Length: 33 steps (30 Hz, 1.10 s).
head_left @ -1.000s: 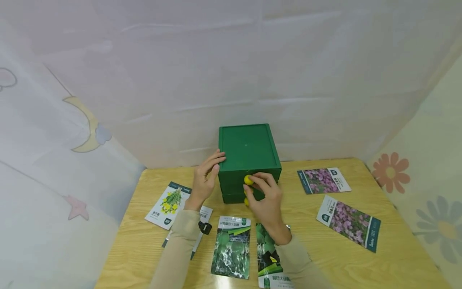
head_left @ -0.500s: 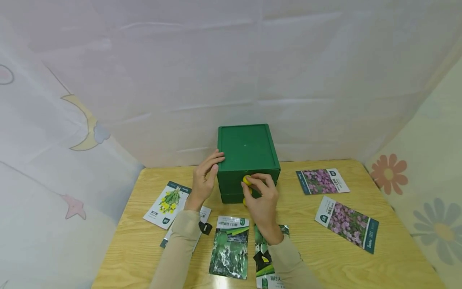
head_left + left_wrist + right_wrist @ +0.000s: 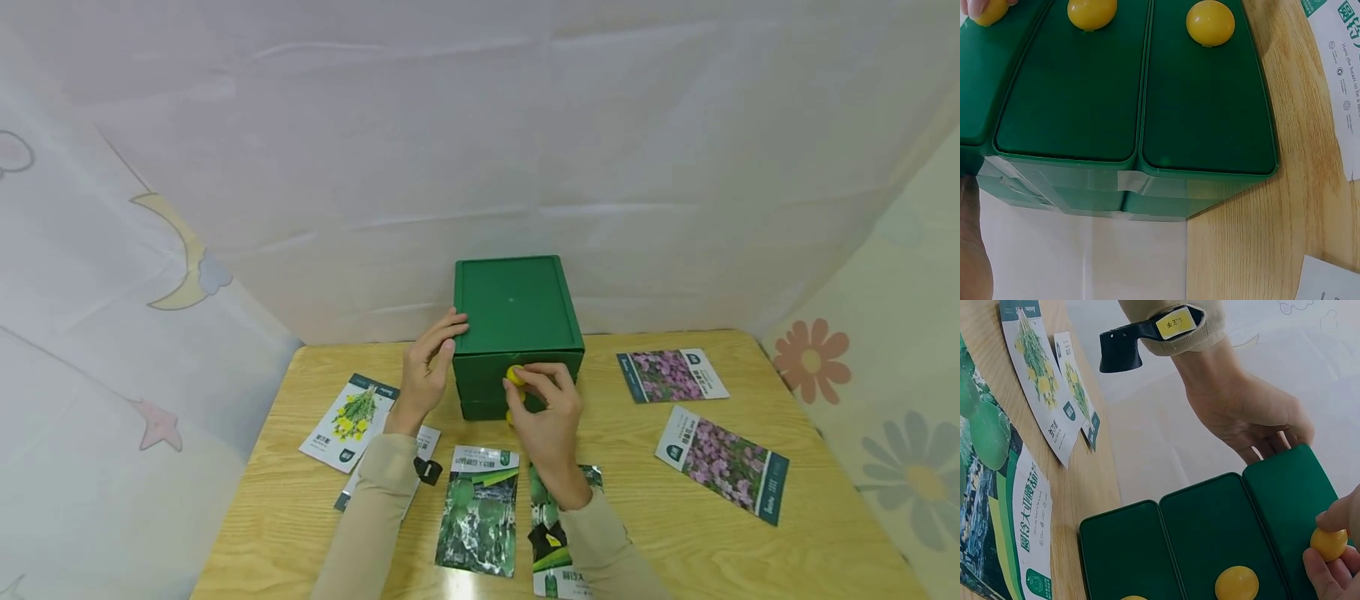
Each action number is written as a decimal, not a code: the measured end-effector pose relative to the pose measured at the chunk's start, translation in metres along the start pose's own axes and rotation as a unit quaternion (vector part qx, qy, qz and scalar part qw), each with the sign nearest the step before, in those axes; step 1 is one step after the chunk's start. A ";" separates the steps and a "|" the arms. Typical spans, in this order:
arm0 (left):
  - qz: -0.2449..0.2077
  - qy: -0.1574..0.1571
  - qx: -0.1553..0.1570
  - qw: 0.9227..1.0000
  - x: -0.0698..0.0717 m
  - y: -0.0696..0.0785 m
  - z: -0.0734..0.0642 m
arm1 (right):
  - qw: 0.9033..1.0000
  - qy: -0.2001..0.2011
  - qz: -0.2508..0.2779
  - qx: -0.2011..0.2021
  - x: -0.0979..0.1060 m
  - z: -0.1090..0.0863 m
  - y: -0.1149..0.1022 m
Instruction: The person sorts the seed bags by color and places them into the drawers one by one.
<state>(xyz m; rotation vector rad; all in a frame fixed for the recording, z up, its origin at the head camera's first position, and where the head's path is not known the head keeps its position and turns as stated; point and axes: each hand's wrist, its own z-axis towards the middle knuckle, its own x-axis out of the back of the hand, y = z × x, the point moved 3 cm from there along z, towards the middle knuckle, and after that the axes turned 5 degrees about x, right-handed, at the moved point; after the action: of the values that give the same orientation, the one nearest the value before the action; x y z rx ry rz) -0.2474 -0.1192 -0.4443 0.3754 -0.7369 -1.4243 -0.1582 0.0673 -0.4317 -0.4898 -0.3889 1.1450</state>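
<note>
Barely shifted on my feed, right hand (image 3: 551, 417) pinched the box's (image 3: 513, 304) top knob (image 3: 1330, 545); left hand (image 3: 424, 371), spread, touched its side.

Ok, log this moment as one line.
right hand: pinches top knob | left hand: touches left edge of box | packets: on table

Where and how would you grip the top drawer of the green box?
Probably best by its yellow knob, pinched from the front: the round knob juts from the top drawer's flat face, which shows no other handle. The right hand pinches it there. Bracing the green box at its left side, where the left hand rests, should help steady it.
</note>
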 end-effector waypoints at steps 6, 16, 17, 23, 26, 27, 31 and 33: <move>0.006 -0.002 0.009 1.000 -0.001 -0.019 -0.005 | 1.000 -0.004 0.009 -0.004 0.001 -0.002 -0.003; -0.001 -0.002 0.009 1.000 -0.001 -0.019 -0.005 | 1.000 -0.001 0.007 0.004 0.005 -0.003 -0.006; 0.001 -0.003 0.010 1.000 0.000 -0.019 -0.004 | 1.000 -0.001 0.009 0.005 0.005 -0.003 -0.006; 0.005 -0.004 0.012 1.000 0.002 -0.020 -0.004 | 1.000 -0.003 0.015 0.009 0.005 -0.004 -0.008; 0.007 -0.003 0.008 1.000 0.002 -0.021 -0.004 | 1.000 -0.005 0.014 0.010 0.006 -0.005 -0.009; 0.007 -0.002 0.006 1.000 0.002 -0.021 -0.004 | 1.000 -0.006 0.014 0.009 0.006 -0.005 -0.009; 0.004 0.000 -0.005 1.000 0.001 -0.013 -0.002 | 1.000 -0.006 0.006 0.009 0.007 -0.006 -0.012; -0.001 0.000 -0.008 1.000 0.002 -0.004 0.000 | 1.000 -0.007 0.002 0.009 0.007 -0.006 -0.013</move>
<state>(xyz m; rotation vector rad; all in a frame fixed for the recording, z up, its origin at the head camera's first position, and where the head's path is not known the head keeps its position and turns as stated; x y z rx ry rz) -0.2502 -0.1212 -0.4465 0.3635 -0.7260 -1.4314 -0.1425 0.0688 -0.4298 -0.4671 -0.3889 1.1562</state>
